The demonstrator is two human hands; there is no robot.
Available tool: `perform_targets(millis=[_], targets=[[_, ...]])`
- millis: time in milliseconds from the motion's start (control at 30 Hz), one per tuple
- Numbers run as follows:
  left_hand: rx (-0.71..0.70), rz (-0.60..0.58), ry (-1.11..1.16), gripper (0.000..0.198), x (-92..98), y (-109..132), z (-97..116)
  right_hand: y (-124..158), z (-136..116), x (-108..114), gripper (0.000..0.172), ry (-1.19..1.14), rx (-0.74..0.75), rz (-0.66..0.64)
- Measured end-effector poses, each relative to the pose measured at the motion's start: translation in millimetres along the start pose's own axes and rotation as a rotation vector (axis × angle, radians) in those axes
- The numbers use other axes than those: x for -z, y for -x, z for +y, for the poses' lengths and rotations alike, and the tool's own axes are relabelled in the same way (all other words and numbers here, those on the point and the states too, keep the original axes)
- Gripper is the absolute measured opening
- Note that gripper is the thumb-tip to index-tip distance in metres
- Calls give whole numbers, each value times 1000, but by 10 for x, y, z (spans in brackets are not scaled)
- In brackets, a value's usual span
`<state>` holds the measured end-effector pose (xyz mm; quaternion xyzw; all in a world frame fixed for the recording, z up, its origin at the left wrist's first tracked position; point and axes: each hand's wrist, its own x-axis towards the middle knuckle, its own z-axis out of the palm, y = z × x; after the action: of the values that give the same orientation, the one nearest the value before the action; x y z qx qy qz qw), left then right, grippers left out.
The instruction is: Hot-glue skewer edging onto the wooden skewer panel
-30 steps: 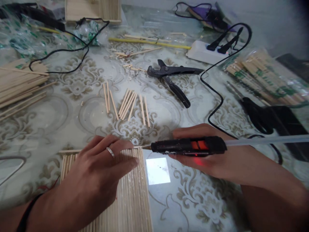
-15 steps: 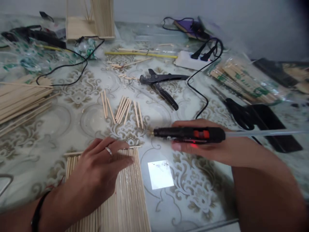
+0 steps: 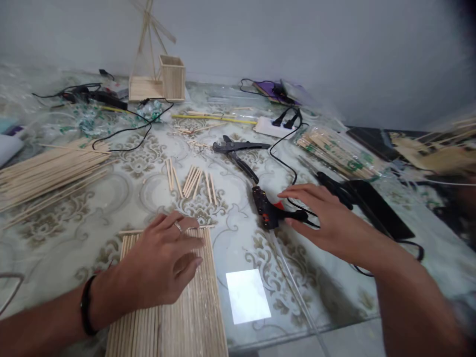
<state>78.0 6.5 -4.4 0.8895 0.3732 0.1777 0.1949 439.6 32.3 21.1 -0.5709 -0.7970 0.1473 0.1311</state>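
My left hand (image 3: 159,263), with a ring and a black wristband, lies over a panel of wooden sticks (image 3: 197,307) side by side. Its fingertips touch the panel's top end, where a thin stick (image 3: 207,227) lies crosswise; the thumb is apart from the fingers. A black hot glue gun (image 3: 265,206) rests on the table, its nozzle pointing away and a long clear glue stick (image 3: 293,285) trailing from its back. Beside its handle and red trigger, my right hand (image 3: 316,213) is open, fingers apart. Short cut sticks (image 3: 191,182) lie beyond the panel.
Black-handled cutters (image 3: 240,153) lie beyond the glue gun, near a white power strip (image 3: 273,127) with cords. Long sticks (image 3: 55,168) are piled left; bagged sticks (image 3: 338,151) and black scissors (image 3: 334,188) lie right. A stick-built model (image 3: 173,79) stands at the back.
My right hand has let go of the glue gun, which now lies on the table. My left hand stays on the panel, its thumb shifted. The view has tilted up.
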Motion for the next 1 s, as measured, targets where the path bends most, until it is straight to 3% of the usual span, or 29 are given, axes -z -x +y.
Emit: perform_targets(millis=[100, 167, 300, 433, 1000], targets=[[8, -33, -13, 22, 10, 5, -14, -65, -418, -16, 21, -86, 19, 53], [6, -41, -17, 22, 13, 4, -22, -156, -736, -156, 16, -203, -5, -112], [9, -49, -12, 24, 17, 11, -25, -329, -1090, -524, 15, -248, 47, -211], [34, -55, -3, 26, 21, 25, -20, -377, -1084, -681, 13, -287, 26, -218], [31, -37, 32, 26, -11, 53, 2, -367, -1090, -675, 14, -405, -42, -201]])
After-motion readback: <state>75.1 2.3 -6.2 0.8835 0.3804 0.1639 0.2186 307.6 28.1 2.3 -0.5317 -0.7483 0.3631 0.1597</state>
